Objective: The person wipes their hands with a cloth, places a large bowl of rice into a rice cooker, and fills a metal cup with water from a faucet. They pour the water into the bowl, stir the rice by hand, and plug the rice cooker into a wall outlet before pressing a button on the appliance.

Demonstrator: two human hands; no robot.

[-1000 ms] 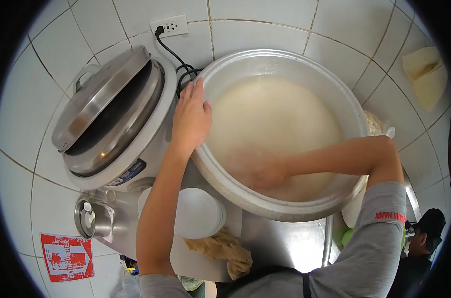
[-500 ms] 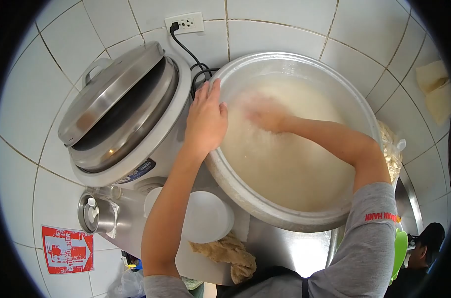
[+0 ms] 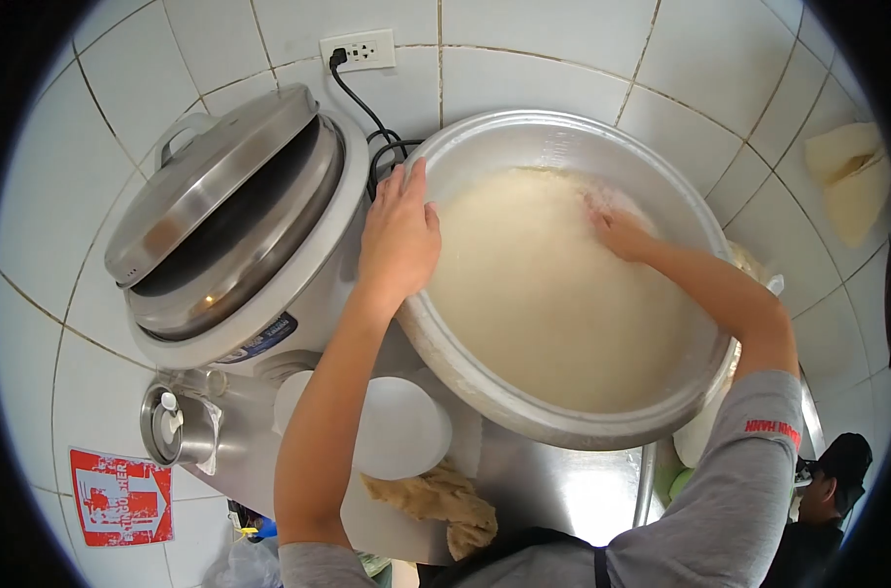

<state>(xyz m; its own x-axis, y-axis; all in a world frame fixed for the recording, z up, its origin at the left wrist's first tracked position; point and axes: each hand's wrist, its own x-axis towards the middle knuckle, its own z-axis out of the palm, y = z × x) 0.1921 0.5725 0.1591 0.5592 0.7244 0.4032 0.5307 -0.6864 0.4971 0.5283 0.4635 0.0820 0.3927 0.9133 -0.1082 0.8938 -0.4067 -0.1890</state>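
Note:
A wide metal pot point(image 3: 553, 431) holds cloudy, milky-white water point(image 3: 544, 304); what lies beneath the surface is hidden. My left hand point(image 3: 399, 235) grips the pot's left rim, thumb on the inner side and fingers along the outer edge. Inside the pot, toward the right, my right hand point(image 3: 617, 220) is partly under the water. Its fingers are blurred and half hidden, so whether they hold anything does not show. To the left of the pot stands a large white cooker point(image 3: 347, 216) with a steel lid point(image 3: 205, 181) tilted up on it.
A black cord point(image 3: 359, 90) runs from a wall outlet point(image 3: 375, 49) behind the cooker. White bowls point(image 3: 401, 431), a brown cloth point(image 3: 436, 500) and a steel canister point(image 3: 176, 426) sit on the steel counter point(image 3: 563, 485). A person in a black cap point(image 3: 842, 465) is at the lower right.
My right hand has swept rightward through the water, from left of the pot's middle to its right side. My left hand stays on the rim. The view has shifted slightly.

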